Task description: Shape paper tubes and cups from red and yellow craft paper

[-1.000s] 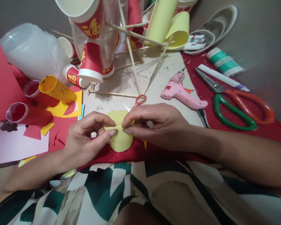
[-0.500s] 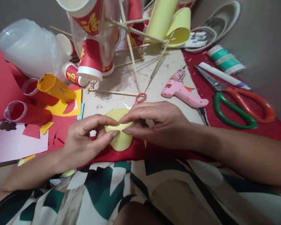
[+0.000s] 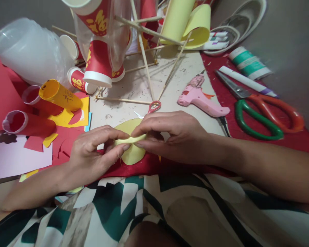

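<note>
A round piece of pale yellow paper (image 3: pixel 133 156) is held near the table's front edge, with a raised fold running across its middle. My left hand (image 3: pixel 96 149) pinches the left part of that fold between thumb and forefinger. From the other side, my right hand (image 3: pixel 173 137) pinches the same fold, its fingertips almost meeting those of the left. Just beyond my fingers lie small red-handled scissors (image 3: pixel 153 107), their blades partly hidden. A sliver of yellow paper shows below my right hand.
A pink glue gun (image 3: pixel 202 97) and large scissors (image 3: pixel 260 111) lie to the right. A wooden-stick frame (image 3: pixel 145 63) and red paper cups (image 3: pixel 99 61) stand behind. At left are red and yellow paper tubes (image 3: pixel 60 96), paper scraps and a clear plastic bag (image 3: pixel 31 51).
Both hands keep their pinch in nearly the same place. The fold in the yellow paper looks slightly more raised and bent. The view has shifted a little.
</note>
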Available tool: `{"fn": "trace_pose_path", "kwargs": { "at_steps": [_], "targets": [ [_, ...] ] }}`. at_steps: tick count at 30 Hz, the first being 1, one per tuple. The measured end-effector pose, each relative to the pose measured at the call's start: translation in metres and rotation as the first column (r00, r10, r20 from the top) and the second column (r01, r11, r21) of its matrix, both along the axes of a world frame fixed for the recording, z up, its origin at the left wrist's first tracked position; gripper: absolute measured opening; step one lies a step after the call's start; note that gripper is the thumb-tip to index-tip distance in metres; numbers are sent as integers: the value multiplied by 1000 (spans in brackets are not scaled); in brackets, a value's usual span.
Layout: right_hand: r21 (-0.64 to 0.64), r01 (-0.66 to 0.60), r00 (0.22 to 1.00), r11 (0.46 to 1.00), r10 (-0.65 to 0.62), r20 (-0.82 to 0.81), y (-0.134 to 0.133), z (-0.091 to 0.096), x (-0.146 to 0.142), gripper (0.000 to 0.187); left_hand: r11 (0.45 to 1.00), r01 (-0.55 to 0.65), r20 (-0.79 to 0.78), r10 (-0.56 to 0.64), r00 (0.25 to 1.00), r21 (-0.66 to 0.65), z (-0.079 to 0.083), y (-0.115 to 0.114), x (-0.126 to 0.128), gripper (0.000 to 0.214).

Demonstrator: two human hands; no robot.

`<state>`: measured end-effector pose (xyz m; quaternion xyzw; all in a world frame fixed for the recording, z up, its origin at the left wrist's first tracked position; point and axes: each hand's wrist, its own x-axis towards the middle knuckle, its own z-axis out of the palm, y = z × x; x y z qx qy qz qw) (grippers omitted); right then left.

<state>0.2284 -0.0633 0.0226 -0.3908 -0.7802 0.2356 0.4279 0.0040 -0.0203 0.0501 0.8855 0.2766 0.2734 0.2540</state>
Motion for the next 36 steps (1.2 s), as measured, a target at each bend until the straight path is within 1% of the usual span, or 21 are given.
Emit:
{"fn": "trace_pose_path", "kwargs": {
  "at_steps": [8, 13, 24, 29, 32, 36],
  "targets": [
    [13, 0, 1000, 1000, 0, 7, -1, 1, -1, 3, 1000, 22, -14, -22, 1000, -1, 1, 0, -1, 9],
    [-11, -12, 1000, 1000, 13, 6, -1, 1, -1, 4, 1000, 27, -9, -27, 1000, -10, 1, 0, 0, 8],
    [-14, -25, 999, 1000, 25, 21, -2, 4, -1, 7, 997, 38, 2, -38, 999, -61, 2, 0, 2, 3],
    [-17, -39, 999, 999, 39, 35, -1, 3, 1, 9, 992, 91, 14, -91, 996, -82, 1, 1, 1, 6],
    [5, -64, 997, 998, 64, 53, -1, 2, 2, 9, 990, 125, 26, -123, 992, -71, 1, 2, 1, 8],
    [-10, -82, 995, 997, 82, 51, 1, 2, 3, 11, 989, 138, 38, -136, 990, -47, 2, 5, 2, 8]
  ]
}}
